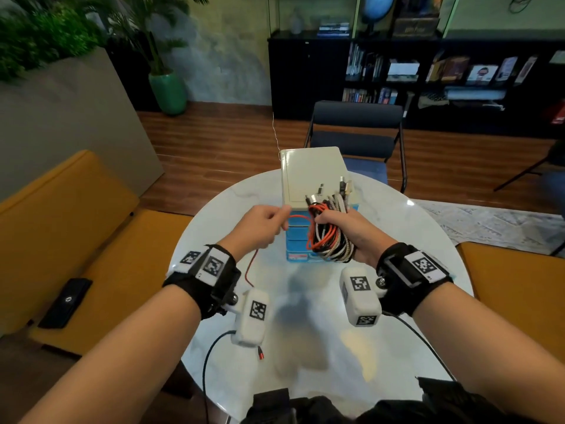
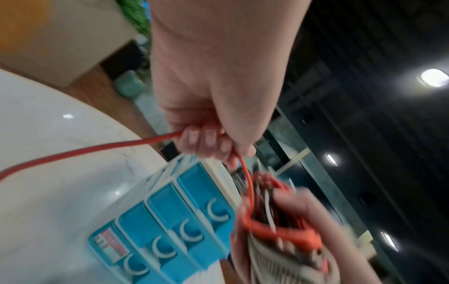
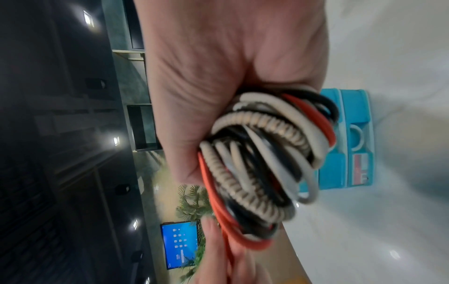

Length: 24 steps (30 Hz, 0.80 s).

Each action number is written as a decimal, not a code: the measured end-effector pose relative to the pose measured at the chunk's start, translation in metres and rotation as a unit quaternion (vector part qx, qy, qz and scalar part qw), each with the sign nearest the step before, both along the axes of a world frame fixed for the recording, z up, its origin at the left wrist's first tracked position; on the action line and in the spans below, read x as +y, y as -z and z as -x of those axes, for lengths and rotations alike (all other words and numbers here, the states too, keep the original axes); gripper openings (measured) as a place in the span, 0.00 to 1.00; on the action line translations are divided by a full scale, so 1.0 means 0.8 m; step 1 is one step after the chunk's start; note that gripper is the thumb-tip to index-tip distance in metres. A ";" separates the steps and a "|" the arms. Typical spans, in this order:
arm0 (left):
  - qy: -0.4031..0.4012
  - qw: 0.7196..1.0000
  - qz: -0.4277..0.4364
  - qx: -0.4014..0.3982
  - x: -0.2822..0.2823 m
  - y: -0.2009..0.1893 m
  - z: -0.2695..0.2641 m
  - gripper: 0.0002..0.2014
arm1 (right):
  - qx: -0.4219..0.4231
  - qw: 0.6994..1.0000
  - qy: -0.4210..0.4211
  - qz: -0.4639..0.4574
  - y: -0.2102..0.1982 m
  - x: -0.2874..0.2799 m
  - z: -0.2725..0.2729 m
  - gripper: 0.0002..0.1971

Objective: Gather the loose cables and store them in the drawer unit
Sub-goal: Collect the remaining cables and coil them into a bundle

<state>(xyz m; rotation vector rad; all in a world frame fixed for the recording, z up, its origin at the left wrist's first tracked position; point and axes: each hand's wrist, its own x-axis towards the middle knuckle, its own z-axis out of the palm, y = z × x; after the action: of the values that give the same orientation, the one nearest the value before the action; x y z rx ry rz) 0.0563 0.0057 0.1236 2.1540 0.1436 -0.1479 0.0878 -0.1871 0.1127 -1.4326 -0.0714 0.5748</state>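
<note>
Both grips are full, my right hand (image 1: pixel 348 231) clenched on the cable bundle (image 1: pixel 328 237) at frame centre, my left hand (image 1: pixel 263 226) pinching the red cable (image 1: pixel 251 269), so I'd wind its slack trailing toward the lower left in before opening the blue drawer unit (image 1: pixel 301 240).

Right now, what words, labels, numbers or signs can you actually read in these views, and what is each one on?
No text can be read.
Sticker on the drawer unit, red and white: print too blurred in all three views.
Wrist bands: black-and-white square code markers, no words.
Book spines on the shelf: too small.
Dark box on the shelf top: gold lettering, blurred.
Blue screen: icons only, too small.
</note>
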 end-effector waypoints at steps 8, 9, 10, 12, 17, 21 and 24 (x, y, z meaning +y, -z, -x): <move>0.014 0.896 0.390 0.213 0.010 -0.009 0.017 0.11 | -0.044 0.996 0.079 0.016 0.015 -0.006 -0.017 0.14; 0.011 0.886 0.412 0.215 0.001 -0.010 0.017 0.10 | -0.046 0.996 0.072 0.002 0.014 0.001 -0.014 0.13; 0.010 0.879 0.425 0.216 -0.007 -0.012 0.016 0.10 | -0.039 0.997 0.063 -0.022 0.012 0.007 -0.011 0.14; 0.015 0.877 0.426 0.222 -0.020 -0.013 0.014 0.09 | 0.002 0.996 0.042 -0.076 0.009 0.016 -0.007 0.22; 0.025 0.897 0.372 0.237 -0.036 -0.017 0.013 0.09 | 0.000 0.997 -0.018 -0.069 0.003 0.016 -0.003 0.15; 0.072 0.917 0.316 0.233 -0.030 -0.012 0.017 0.11 | -0.047 0.997 0.067 0.013 0.006 0.013 -0.013 0.11; 0.111 0.896 0.338 0.265 -0.008 -0.001 0.022 0.14 | -0.035 0.989 0.142 -0.032 0.002 -0.003 -0.025 0.12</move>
<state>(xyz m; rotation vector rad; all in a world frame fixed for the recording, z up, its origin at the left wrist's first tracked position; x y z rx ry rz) 0.0384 -0.0008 0.1247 1.3813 0.1318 -0.8019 0.1079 -0.1894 0.1108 -1.3708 0.0576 0.2857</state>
